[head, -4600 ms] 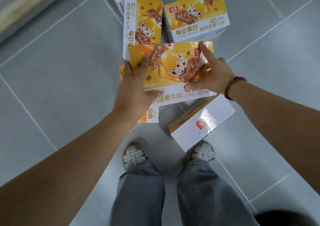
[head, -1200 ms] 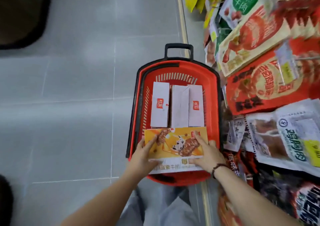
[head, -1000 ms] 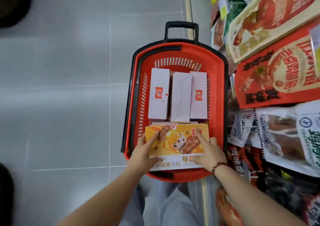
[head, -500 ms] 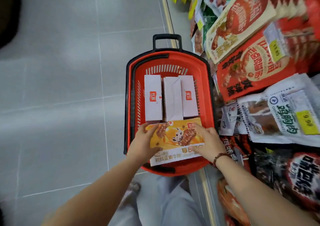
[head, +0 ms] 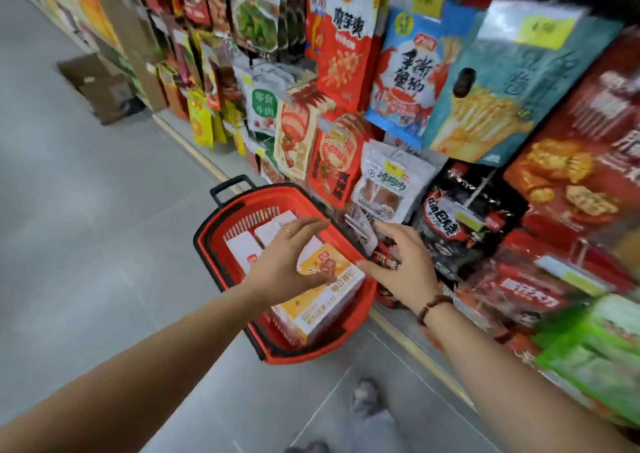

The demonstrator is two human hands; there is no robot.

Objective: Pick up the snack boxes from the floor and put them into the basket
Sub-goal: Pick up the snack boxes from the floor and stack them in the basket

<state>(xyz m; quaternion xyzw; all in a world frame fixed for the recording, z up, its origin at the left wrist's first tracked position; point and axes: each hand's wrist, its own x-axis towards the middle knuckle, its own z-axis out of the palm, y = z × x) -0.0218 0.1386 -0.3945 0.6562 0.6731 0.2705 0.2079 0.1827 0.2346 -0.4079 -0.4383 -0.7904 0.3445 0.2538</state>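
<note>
Left hand (head: 284, 265) and right hand (head: 405, 269) hover open, holding nothing, above the basket (head: 304, 355) (1 orange snack box (head: 322, 300) lies inside). Placing seems done; the next move needs turning to the floor for another box.

Bright, even light is falling around me; motion blur is smearing the hanging packets (head: 571, 182), and the edges are bending outward.

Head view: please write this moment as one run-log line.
left hand open, empty | right hand open, empty | orange snack box lies in red basket
</note>
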